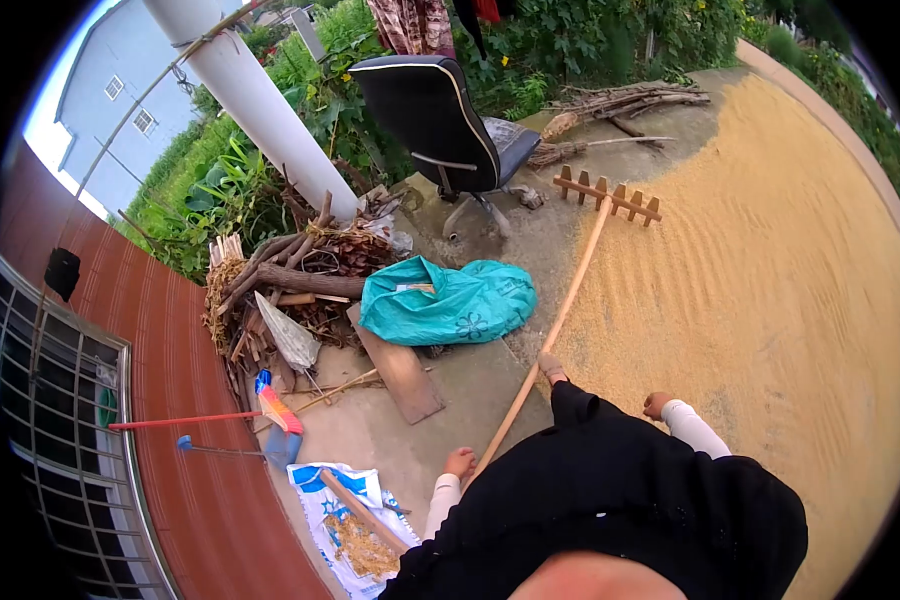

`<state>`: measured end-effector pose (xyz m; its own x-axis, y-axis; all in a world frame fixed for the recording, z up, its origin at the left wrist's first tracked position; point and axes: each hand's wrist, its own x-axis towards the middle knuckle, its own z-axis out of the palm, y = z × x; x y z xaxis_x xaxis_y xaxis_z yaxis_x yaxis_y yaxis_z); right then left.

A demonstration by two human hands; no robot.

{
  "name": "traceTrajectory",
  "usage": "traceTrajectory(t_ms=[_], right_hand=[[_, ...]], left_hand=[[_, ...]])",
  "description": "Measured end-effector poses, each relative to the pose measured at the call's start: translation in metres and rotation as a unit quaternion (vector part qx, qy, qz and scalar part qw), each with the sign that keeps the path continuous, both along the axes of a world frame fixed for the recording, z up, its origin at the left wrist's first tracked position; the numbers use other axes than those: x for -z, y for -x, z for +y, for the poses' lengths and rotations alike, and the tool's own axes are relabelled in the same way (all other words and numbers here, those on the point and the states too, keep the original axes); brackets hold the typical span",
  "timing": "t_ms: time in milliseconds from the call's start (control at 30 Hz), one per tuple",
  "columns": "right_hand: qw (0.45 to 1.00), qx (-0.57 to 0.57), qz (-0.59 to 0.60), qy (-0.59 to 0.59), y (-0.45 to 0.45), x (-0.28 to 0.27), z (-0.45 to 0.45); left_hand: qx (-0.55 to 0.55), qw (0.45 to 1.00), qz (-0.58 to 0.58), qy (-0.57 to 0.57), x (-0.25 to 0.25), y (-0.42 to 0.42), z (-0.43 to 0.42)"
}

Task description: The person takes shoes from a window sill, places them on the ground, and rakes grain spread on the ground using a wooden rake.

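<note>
My left hand (460,462) hangs low with its fingers curled, close beside the long wooden handle of a rake (575,275). Nothing shows in its grasp, and whether it touches the handle is unclear. The rake's toothed head lies at the edge of a wide layer of yellow grain (710,300). My right hand (656,404) is over the grain, fingers curled in, with nothing seen in it. One foot (552,367) is next to the rake handle. A second wooden pole (362,510) crosses a white and blue sack (315,505), partly hidden by my body.
A teal sack (448,302) lies by a wooden board (395,365) and a pile of branches (290,270). Behind stand a black office chair (430,120) and a white pillar (260,110). A broom (279,410) and blue dustpan (282,447) are near the red wall (200,450).
</note>
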<state>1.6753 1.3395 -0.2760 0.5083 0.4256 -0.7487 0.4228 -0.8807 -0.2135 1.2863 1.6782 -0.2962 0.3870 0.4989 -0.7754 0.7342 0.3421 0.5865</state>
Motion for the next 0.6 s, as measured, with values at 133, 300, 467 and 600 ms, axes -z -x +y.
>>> traceTrajectory(t_ms=[133,300,467,600], right_hand=[[0.999,-0.015,-0.018,-0.031,-0.001,-0.031,0.027],[0.999,-0.008,-0.021,-0.038,0.003,-0.070,0.054],[0.998,-0.055,-0.010,-0.021,-0.009,-0.045,0.054],[0.998,-0.056,-0.003,-0.018,-0.015,-0.012,0.060]], left_hand=[[0.021,0.995,-0.090,-0.032,0.005,0.038,-0.020],[0.131,0.983,0.081,-0.097,0.108,0.121,-0.031],[0.461,0.815,0.142,-0.322,0.129,0.135,-0.035],[0.388,0.843,0.072,-0.365,0.156,0.135,-0.039]])
